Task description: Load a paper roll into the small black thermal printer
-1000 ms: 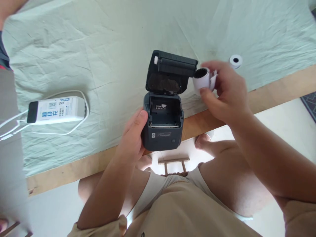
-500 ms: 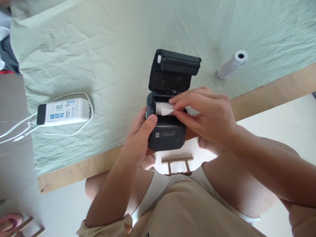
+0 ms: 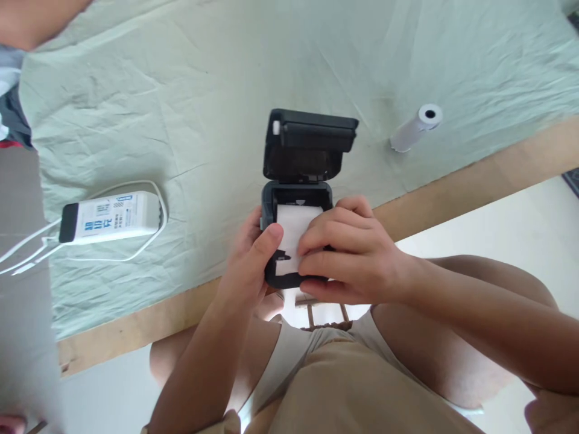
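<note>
A small black label printer (image 3: 269,191) sits at the table's front edge with its lid (image 3: 312,123) flipped up. My left hand (image 3: 253,253) grips the printer's left side, thumb over the rim. Inside lies a roll of white paper (image 3: 294,220), its torn end drawn toward me over the printer's front. My right hand (image 3: 348,253) has curled fingers on that paper, the thumb lower at the front edge. The fingers hide the right part of the paper and the printer's right side.
Another paper roll (image 3: 414,129) stands upright on the pale green cloth (image 3: 217,90), right of the printer. To the left lies a white power strip (image 3: 115,217) with cables. At the upper left, another person's arm (image 3: 40,21) reaches in. A wooden edge (image 3: 136,322) borders the table.
My right hand has moved toward me, drawing the paper's loose end out over the printer's front. Another person's arm has come in at the upper left.
</note>
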`<state>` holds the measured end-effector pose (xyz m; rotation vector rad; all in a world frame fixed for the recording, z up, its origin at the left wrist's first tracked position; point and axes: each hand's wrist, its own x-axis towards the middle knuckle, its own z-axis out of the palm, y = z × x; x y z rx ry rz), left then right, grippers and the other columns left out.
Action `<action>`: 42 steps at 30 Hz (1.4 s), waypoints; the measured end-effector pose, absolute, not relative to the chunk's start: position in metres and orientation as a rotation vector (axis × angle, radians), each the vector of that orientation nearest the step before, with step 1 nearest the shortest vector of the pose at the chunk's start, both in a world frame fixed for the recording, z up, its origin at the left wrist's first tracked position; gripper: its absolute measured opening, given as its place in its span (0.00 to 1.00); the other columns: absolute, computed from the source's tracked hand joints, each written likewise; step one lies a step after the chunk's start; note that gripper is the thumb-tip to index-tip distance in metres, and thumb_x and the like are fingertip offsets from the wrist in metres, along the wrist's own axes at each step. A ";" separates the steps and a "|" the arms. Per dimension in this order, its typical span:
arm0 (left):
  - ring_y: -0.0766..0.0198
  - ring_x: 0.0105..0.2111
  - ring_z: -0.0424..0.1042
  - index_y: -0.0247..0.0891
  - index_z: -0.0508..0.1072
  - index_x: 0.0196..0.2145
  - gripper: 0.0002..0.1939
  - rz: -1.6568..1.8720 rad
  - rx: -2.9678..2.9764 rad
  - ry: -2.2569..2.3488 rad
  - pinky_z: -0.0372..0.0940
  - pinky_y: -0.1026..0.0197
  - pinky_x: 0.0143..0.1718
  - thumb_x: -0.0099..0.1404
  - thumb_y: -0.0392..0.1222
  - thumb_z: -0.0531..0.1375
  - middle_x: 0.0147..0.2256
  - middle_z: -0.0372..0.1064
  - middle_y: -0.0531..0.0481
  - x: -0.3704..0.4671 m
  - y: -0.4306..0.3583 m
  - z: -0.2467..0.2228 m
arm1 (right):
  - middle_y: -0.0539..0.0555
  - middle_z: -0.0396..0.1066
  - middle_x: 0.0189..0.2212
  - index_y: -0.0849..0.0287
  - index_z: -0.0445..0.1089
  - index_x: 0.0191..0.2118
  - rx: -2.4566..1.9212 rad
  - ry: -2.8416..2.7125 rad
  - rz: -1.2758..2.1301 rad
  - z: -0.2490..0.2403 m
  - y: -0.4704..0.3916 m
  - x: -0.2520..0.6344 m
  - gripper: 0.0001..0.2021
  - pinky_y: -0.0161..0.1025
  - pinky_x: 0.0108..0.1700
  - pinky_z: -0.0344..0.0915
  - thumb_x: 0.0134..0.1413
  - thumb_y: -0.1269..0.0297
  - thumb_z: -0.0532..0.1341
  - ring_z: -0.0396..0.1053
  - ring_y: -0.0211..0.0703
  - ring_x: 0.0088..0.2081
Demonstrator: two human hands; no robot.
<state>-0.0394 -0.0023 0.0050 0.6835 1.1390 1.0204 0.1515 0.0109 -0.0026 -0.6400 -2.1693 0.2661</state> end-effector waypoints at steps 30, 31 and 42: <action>0.60 0.28 0.79 0.41 0.76 0.54 0.34 1.004 0.689 1.145 0.71 0.66 0.22 0.51 0.46 0.80 0.35 0.78 0.50 -0.041 -0.005 0.006 | 0.60 0.75 0.59 0.52 0.60 0.65 -1.010 -2.022 1.022 -0.008 0.040 0.177 0.26 0.51 0.55 0.77 0.66 0.55 0.63 0.78 0.52 0.55; 0.61 0.26 0.77 0.40 0.76 0.53 0.32 1.008 0.680 1.131 0.70 0.66 0.21 0.54 0.49 0.79 0.33 0.77 0.51 -0.040 -0.005 0.005 | 0.59 0.76 0.57 0.53 0.60 0.65 -1.009 -2.012 1.057 -0.008 0.041 0.177 0.26 0.49 0.52 0.77 0.65 0.54 0.63 0.79 0.50 0.51; 0.65 0.24 0.73 0.40 0.78 0.48 0.24 0.995 0.635 1.126 0.68 0.66 0.22 0.58 0.49 0.77 0.30 0.73 0.53 -0.035 -0.001 0.012 | 0.57 0.77 0.52 0.52 0.60 0.65 -1.024 -1.935 1.146 -0.018 0.043 0.175 0.28 0.43 0.43 0.75 0.62 0.54 0.65 0.78 0.46 0.44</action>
